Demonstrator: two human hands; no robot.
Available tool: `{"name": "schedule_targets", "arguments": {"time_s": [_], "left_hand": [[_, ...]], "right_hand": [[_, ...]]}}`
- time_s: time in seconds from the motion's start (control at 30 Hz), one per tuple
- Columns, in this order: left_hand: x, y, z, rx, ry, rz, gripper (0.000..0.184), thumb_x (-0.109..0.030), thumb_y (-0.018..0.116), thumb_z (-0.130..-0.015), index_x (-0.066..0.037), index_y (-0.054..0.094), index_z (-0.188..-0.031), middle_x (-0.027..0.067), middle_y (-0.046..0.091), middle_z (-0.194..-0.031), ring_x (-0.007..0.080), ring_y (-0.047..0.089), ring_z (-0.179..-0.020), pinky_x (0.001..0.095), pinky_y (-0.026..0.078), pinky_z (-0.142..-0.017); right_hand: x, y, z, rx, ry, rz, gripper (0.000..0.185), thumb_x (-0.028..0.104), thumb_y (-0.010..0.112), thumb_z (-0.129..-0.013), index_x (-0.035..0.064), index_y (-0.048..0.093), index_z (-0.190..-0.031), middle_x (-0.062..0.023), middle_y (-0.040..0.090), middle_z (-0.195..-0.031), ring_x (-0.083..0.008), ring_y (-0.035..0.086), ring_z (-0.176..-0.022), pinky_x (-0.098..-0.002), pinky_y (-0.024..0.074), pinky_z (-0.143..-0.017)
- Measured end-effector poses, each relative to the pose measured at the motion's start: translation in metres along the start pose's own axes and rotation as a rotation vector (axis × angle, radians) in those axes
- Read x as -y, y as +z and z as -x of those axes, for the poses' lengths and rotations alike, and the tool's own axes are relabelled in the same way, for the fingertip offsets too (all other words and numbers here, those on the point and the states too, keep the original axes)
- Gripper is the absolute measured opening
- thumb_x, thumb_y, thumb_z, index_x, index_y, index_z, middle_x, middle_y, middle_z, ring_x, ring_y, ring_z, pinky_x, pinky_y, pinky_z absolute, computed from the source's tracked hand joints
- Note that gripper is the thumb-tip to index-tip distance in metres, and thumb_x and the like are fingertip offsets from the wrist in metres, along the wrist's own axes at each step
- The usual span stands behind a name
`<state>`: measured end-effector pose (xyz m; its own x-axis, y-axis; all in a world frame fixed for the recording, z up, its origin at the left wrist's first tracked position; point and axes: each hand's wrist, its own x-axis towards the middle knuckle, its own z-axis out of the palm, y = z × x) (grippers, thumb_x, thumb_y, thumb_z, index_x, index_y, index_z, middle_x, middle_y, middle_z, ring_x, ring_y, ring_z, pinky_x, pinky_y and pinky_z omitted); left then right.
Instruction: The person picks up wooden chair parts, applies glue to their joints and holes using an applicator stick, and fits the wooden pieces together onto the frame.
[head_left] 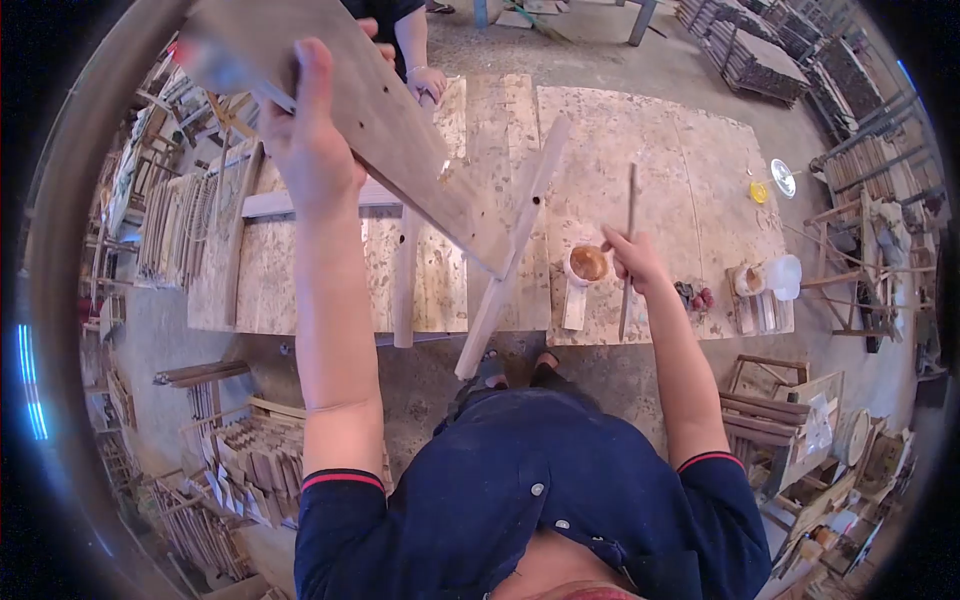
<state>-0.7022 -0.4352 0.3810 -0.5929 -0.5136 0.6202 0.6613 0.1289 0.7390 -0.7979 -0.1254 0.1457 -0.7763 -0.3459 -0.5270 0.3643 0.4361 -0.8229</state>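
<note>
A wide wooden board point(385, 110) with small dark holes is raised at the upper left, and my left hand point(315, 150) grips its edge. The board's lower right corner is over a square wooden leg point(500, 285) lying at a slant; whether they touch I cannot tell. My right hand point(636, 262) holds a thin stick point(631, 205) between thumb and fingers. Just left of that hand is a cup of amber-brown liquid point(588, 263). Below the cup, a small pale wood piece point(575, 308) lies on the table point(680, 130).
Across the table a co-worker's hand point(427, 82) rests near its far edge. More wooden bars point(403, 270) form a frame at the left. To the right are a dark red bundle point(695, 296), a white container point(783, 277) and a yellow lid point(758, 192). Wood stacks point(250, 460) surround the table.
</note>
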Motion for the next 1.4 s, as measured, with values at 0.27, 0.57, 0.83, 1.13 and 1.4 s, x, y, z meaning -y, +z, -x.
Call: {"name": "schedule_targets", "arguments": {"time_s": [0.27, 0.57, 0.83, 1.13, 1.4], "left_hand": [[-0.060, 0.076, -0.028, -0.149, -0.084, 0.381, 0.043, -0.042, 0.054, -0.084, 0.000, 0.053, -0.096, 0.0089, 0.058, -0.082, 0.0183, 0.057, -0.073, 0.0303, 0.048, -0.066], [0.035, 0.083, 0.036, -0.219, -0.590, 0.815, 0.038, -0.030, 0.058, -0.085, -0.007, 0.048, -0.113, 0.0054, 0.057, -0.102, 0.0216, 0.053, -0.101, 0.0407, 0.043, -0.090], [0.206, 0.060, 0.195, -0.238, -1.370, 0.911, 0.037, -0.036, 0.058, -0.082, -0.010, 0.053, -0.108, 0.0078, 0.056, -0.107, 0.0233, 0.052, -0.099, 0.0399, 0.042, -0.084], [0.244, 0.008, 0.245, 0.241, -1.749, 0.501, 0.080, -0.074, 0.044, -0.071, 0.002, 0.057, -0.094, 0.0103, 0.056, -0.081, 0.0227, 0.054, -0.074, 0.0333, 0.046, -0.066], [0.152, -0.002, 0.083, 0.489, -0.653, -0.002, 0.053, -0.041, 0.044, -0.089, 0.000, 0.044, -0.123, 0.0092, 0.054, -0.106, 0.0174, 0.053, -0.098, 0.0278, 0.041, -0.084]], "right_hand": [[-0.097, -0.035, 0.079, -0.151, -0.034, -0.643, 0.043, 0.039, 0.048, -0.088, 0.0014, 0.056, -0.107, -0.0077, 0.059, -0.080, -0.0059, 0.040, -0.044, -0.0197, 0.0301, -0.039], [-0.158, -0.118, 0.234, -0.252, -0.690, -1.002, 0.069, 0.041, 0.060, -0.076, 0.0026, 0.032, -0.126, -0.0097, 0.055, -0.089, -0.0134, 0.047, -0.047, -0.0240, 0.0409, -0.036], [-0.052, -0.169, 0.363, -0.579, -0.631, -0.594, 0.062, 0.037, 0.050, -0.086, -0.0080, 0.033, -0.124, -0.0127, 0.053, -0.087, -0.0090, 0.043, -0.043, -0.0207, 0.0349, -0.033], [0.159, -0.065, 0.302, -0.411, -0.607, -0.529, 0.042, 0.033, 0.056, -0.082, -0.0024, 0.055, -0.104, -0.0102, 0.060, -0.078, -0.0086, 0.051, -0.051, -0.0191, 0.0405, -0.043], [0.238, 0.003, 0.239, 0.188, -0.836, -0.437, 0.032, 0.034, 0.057, -0.085, 0.0023, 0.055, -0.089, -0.0014, 0.052, -0.060, -0.0041, 0.035, -0.036, -0.0196, 0.0249, -0.032]]}}
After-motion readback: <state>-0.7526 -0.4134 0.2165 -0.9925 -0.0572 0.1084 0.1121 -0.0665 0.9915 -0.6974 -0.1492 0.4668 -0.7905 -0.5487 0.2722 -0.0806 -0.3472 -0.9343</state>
